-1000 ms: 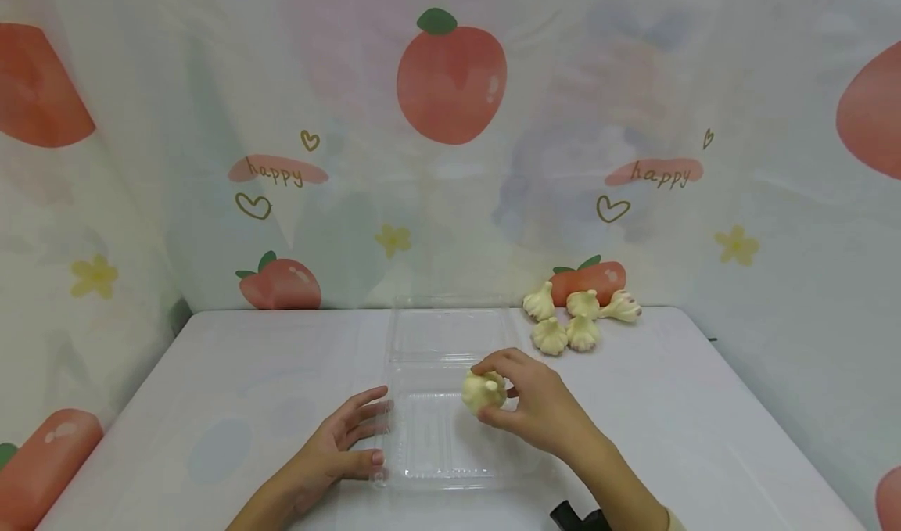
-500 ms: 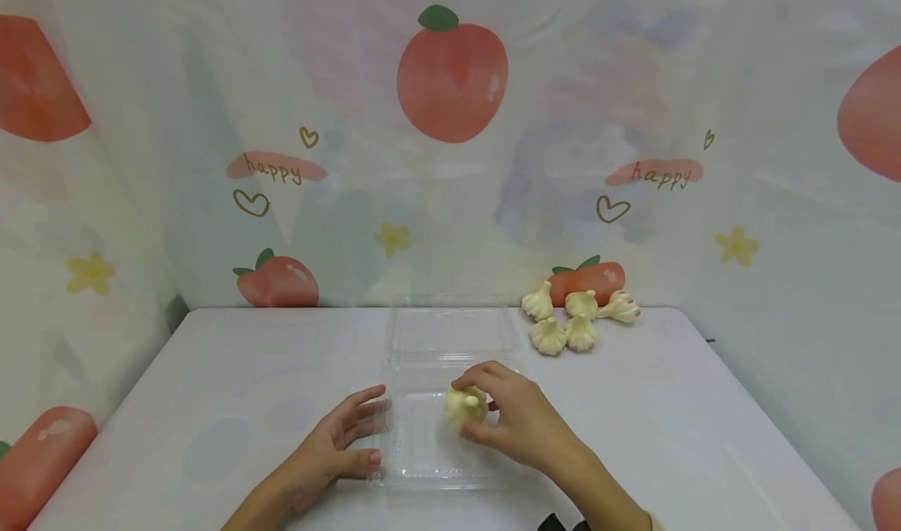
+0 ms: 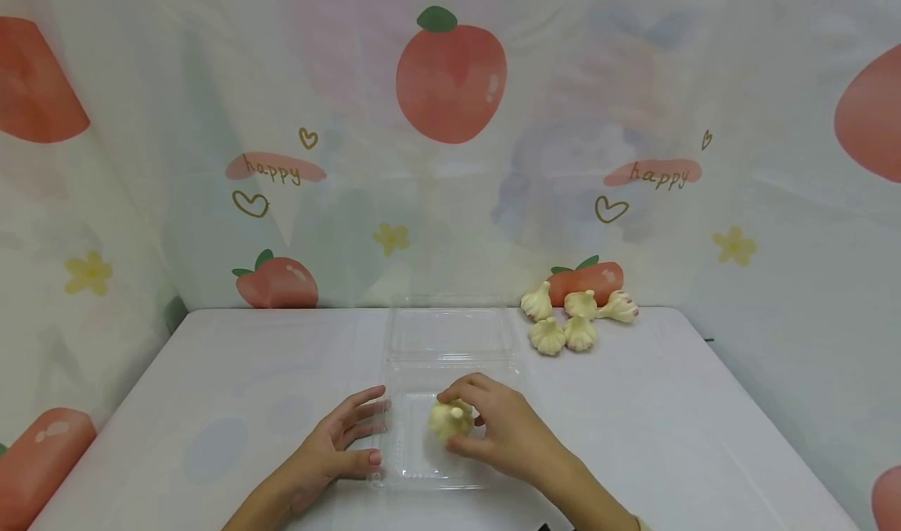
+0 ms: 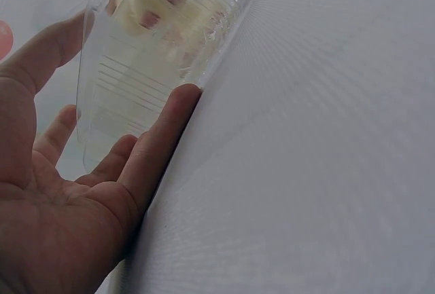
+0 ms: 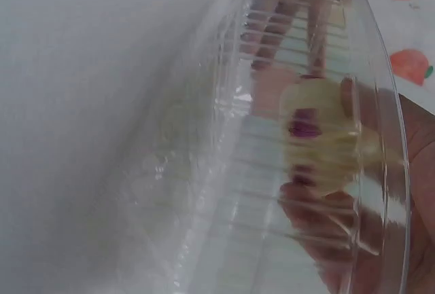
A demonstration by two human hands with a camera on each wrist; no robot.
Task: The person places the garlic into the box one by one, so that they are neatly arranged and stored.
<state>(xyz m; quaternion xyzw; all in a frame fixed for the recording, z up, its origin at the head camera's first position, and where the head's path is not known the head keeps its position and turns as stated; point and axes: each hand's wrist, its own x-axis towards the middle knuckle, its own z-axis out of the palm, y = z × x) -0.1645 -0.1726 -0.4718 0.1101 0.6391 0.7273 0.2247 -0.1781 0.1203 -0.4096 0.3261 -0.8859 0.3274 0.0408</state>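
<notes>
My right hand (image 3: 503, 429) pinches a pale garlic bulb (image 3: 450, 419) between thumb and fingers, stem upward, over the base of a clear plastic clamshell box (image 3: 422, 472). Through the box's clear wall, the right wrist view shows the bulb (image 5: 316, 131) with purple patches, fingers and thumb on either side of it. At the box's left side is my left hand (image 3: 338, 445), fingers spread and fairly straight, fingertips right at the wall. The left wrist view has that hand (image 4: 88, 192) beside the clear wall, one finger low along the table.
Several more garlic bulbs (image 3: 547, 335) lie in a cluster at the back right of the white table (image 3: 669, 421). The box's lid (image 3: 450, 331) lies folded back toward the rear. A fruit-printed cloth (image 3: 450, 202) hangs behind the table's far edge.
My right hand has carried the garlic bulb left and toward me, from the box's right part to about its middle. My left hand stays at the left wall.
</notes>
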